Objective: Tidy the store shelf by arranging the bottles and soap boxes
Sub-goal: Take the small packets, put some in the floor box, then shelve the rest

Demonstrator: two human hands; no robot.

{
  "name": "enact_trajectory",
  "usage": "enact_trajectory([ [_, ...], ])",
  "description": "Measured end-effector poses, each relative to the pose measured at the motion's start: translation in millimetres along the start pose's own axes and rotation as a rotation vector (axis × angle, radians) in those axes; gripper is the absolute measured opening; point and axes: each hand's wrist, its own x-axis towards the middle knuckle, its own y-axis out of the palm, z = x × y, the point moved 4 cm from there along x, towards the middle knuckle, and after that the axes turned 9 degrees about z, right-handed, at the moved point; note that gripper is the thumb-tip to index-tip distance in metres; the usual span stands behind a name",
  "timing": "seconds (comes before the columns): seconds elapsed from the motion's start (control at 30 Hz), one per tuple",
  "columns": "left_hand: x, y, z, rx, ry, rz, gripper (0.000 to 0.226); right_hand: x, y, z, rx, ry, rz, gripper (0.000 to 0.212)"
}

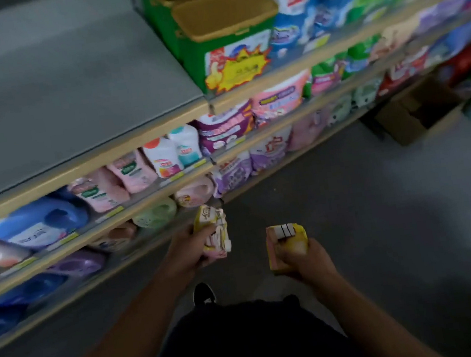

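The person is standing in the aisle, looking down along the shelf unit (152, 189); both hands are out front, low over the grey floor (368, 220). The left hand (188, 252) is gripping a small stack of soap boxes (214, 232), yellow, white and pink, fingers curled round them, just in front of the lowest shelf edge; the right hand (304, 259) is clutching another bunch of soap boxes, the yellow pack (287, 243), held apart from the shelves, out over the floor. The picture is blurring, so how many boxes each hand is holding cannot be told. Up on the left the top shelf board (53, 97) is showing bare grey; beside it a green box with a tan lid (223, 30) is sitting at the shelf end. Below, pink bottles (115, 182) and white bottles (175, 153) are leaning in a row; a blue jug (39, 222) is lying further left; purple pouches (227, 125) are filling the next bay. A cardboard box (417, 115) is resting on the floor at the far right; one dark shoe (204, 294) is peeking out below.
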Motion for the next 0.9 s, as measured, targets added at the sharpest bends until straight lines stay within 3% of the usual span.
enact_trajectory([
  [0.1, 16.5, 62.7, 28.1, 0.163, -0.094, 0.044, 0.018, -5.4, -59.0, -57.9, 0.096, 0.043, -0.07, 0.025],
  [0.27, 32.4, 187.3, 81.0, 0.504, -0.178, 0.11, 0.023, -23.9, -163.4, -165.0, 0.347, 0.142, -0.185, 0.041],
  [0.43, 42.8, 301.4, 129.1, 0.614, -0.267, 0.181, 0.022, -35.5, -247.8, -248.2, 0.603, 0.234, -0.303, 0.047],
  [0.67, 89.6, 435.4, 130.3, 0.741, -0.251, 0.272, 0.03, -13.4, -353.5, -281.3, 0.789, 0.282, -0.396, 0.048],
  [0.8, 138.8, 521.2, 126.3, 0.792, -0.269, 0.313, 0.018, 15.2, -432.4, -282.0, 0.817, 0.301, -0.457, 0.048],
  [0.9, 178.0, 595.5, 114.7, 0.848, -0.285, 0.349, 0.022, 33.8, -491.4, -281.1, 0.84, 0.356, -0.505, 0.048],
])
